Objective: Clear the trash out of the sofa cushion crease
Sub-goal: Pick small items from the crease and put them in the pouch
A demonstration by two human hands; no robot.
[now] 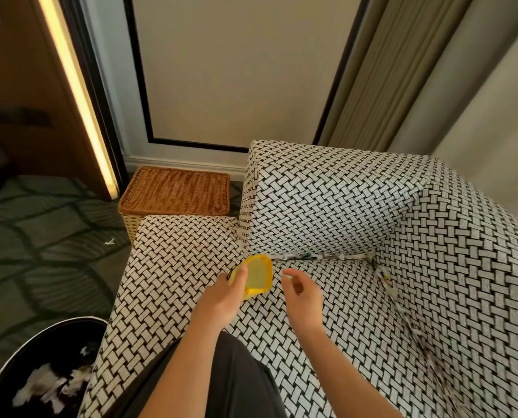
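A sofa (327, 194) in black-and-white woven fabric fills the right half of the view. Paper scraps (321, 257) are wedged along the crease between seat and back cushion, and more scraps (387, 282) run down the side crease at the right. My left hand (221, 297) grips a small yellow dustpan (259, 277), whose open mouth lies on the seat at the left end of the back crease. My right hand (301, 289) hovers just right of the dustpan with loosely curled fingers, holding nothing that I can see.
A black trash bin (19, 366) with crumpled paper inside stands on the floor at the lower left. A wicker basket (173, 191) sits beside the sofa's left end. One paper scrap (110, 242) lies on the patterned carpet. Curtains hang at the upper right.
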